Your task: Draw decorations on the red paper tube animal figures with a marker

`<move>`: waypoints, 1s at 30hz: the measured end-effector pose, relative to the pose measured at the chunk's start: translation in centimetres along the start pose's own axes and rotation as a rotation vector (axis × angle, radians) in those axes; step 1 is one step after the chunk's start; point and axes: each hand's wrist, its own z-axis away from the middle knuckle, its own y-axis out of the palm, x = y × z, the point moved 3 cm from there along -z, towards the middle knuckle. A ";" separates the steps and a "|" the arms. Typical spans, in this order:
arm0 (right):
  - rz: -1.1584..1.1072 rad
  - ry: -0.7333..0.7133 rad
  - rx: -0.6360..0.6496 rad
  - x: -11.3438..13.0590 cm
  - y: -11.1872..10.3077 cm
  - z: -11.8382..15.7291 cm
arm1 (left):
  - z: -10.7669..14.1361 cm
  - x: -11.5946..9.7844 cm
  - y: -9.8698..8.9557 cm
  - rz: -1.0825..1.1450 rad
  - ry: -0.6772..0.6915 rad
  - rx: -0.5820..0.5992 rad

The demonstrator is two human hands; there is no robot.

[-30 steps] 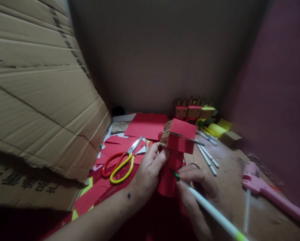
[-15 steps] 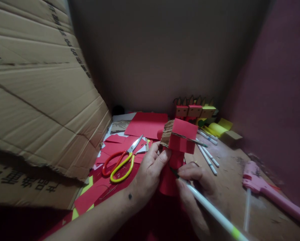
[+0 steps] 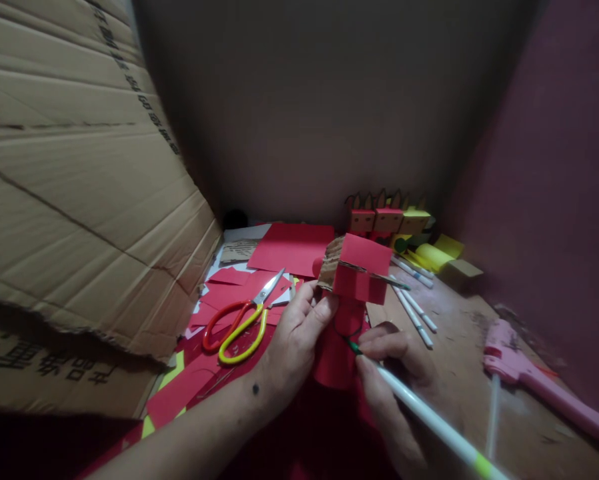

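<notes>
My left hand (image 3: 299, 327) holds a figure (image 3: 362, 267) made of red paper and corrugated cardboard, gripping it between thumb and fingers at its left side. Below its boxy top hangs a red paper tube (image 3: 335, 363). Closed round a white marker (image 3: 424, 412) with a green tip, my right hand (image 3: 394, 380) is at the tube's right side. The green tip touches or nearly touches the tube, beside a thin dark curved line. Scissors (image 3: 239, 327) with one red and one yellow handle lie to the left of my left hand.
Red paper sheets (image 3: 294, 247) lie behind the scissors. Several figures with pointed tops (image 3: 387, 220) stand at the back; a yellow roll (image 3: 434, 257) is beside them. White markers (image 3: 412, 310) and a pink glue gun (image 3: 509, 357) lie at right. Cardboard (image 3: 79, 167) rises at left.
The marker's tip has shifted slightly along the tube, and its green colour and a curved dark line now show. The figure and my left hand have moved slightly left in view.
</notes>
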 end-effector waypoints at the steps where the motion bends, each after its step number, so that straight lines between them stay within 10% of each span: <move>1: -0.005 0.001 0.000 0.0 0.0 -0.1 | 0.0 0.0 0.0 -0.002 0.000 0.000; 30: -0.129 0.108 -0.051 -0.1 0.0 -0.7 | 0.0 0.1 -0.3 -0.064 -0.009 -0.006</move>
